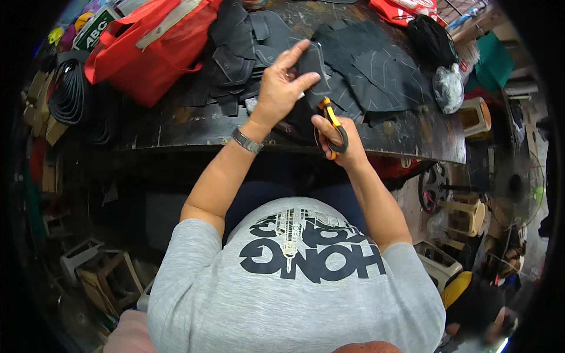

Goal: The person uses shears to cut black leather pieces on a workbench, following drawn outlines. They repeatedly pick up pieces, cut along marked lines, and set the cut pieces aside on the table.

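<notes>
There, the left hand [281, 88] pinched a black leather piece [313, 66] over the table [188, 126], while the right hand [340, 141] gripped orange-handled scissors [333, 126].

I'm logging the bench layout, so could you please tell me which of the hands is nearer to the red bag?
Left. The left hand holds a black piece just right of the red bag; the right hand, gripping orange-handled scissors, is lower and farther right.
</notes>
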Motion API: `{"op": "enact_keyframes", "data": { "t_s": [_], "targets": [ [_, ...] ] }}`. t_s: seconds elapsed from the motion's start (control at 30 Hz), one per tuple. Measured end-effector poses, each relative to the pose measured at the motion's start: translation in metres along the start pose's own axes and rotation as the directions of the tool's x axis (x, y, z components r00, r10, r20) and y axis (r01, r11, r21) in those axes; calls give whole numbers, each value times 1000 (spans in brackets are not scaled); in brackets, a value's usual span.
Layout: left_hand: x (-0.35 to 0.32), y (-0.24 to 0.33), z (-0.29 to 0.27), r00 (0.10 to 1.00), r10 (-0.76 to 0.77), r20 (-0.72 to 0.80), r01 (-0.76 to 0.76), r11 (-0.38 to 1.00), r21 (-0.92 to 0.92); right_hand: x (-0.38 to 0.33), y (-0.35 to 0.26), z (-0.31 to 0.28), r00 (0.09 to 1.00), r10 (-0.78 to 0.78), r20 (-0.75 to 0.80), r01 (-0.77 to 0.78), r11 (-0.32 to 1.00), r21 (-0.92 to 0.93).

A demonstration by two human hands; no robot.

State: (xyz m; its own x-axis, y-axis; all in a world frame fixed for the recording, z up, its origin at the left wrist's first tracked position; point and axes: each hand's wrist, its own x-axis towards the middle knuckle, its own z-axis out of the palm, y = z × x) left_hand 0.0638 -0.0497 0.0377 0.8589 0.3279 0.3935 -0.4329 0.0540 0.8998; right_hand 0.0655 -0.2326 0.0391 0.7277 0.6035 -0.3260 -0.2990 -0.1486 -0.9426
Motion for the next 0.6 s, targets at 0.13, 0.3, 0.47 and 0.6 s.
{"op": "enact_keyframes", "data": {
  "t_s": [0.13, 0.3, 0.47, 0.6],
  "targets": [
    [19, -8, -13, 1000, -24, 10, 24, 998, 66, 30, -14, -5, 997, -66, -43, 68, 997, 36],
    [12, -2, -23, 996, -69, -52, 72, 995, 66, 50, -23, -12, 992, -35, -124, 69, 957, 283],
    [-8, 7, -25, 999, -51, -10, 52, 982, 180, 39, -16, -9, 981, -168, -98, 193, 905, 379],
    [-27, 17, -22, 984, -101, 146, 75, 982, 173, 12, -7, -10, 962, -267, -58, 272, 913, 305]
  ]
}}
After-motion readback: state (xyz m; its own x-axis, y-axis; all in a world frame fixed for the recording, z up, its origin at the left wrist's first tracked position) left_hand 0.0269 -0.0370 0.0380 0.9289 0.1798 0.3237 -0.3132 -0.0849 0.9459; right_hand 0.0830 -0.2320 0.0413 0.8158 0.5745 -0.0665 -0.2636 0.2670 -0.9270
